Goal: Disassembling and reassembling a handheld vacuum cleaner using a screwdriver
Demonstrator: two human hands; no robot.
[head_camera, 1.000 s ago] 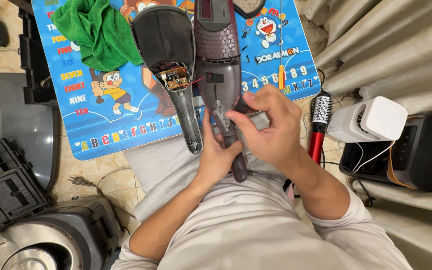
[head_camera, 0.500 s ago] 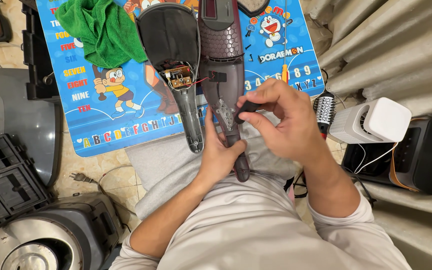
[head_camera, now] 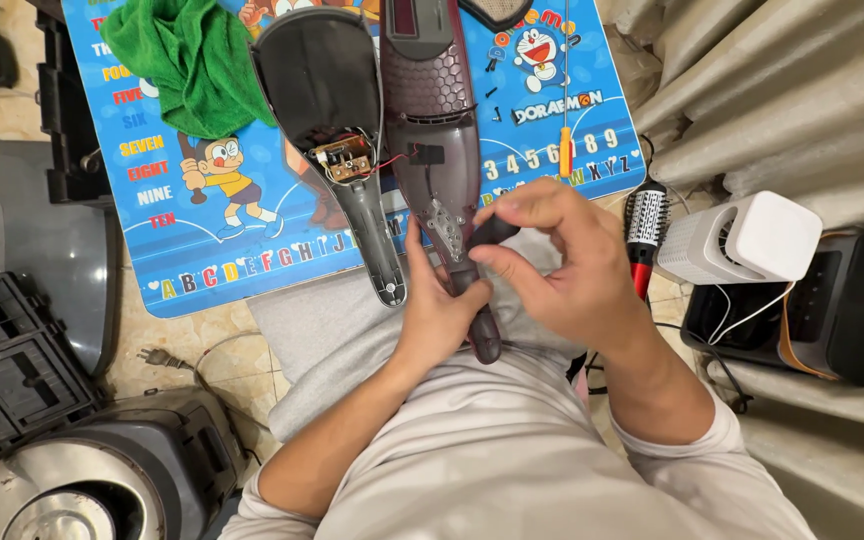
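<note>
My left hand [head_camera: 437,310] grips the handle of a maroon hand-held appliance shell [head_camera: 435,120] that lies lengthwise on the blue cartoon mat [head_camera: 212,250]. My right hand [head_camera: 562,265] pinches a small dark piece [head_camera: 494,232] just above that handle. Beside the maroon shell lies its black other half [head_camera: 327,110], opened up, with a small circuit board and red wires [head_camera: 344,160] showing inside.
A green cloth [head_camera: 192,60] lies at the mat's top left; a yellow-handled screwdriver [head_camera: 564,150] and small screws lie at its right. A round hairbrush [head_camera: 644,235], a white box-shaped device [head_camera: 747,240] and a black box [head_camera: 842,310] stand to the right. Grey appliance parts [head_camera: 72,470] lie at left.
My right hand has lifted off the handle and shifted right, now pinching the small dark piece. The left hand stays on the handle.
</note>
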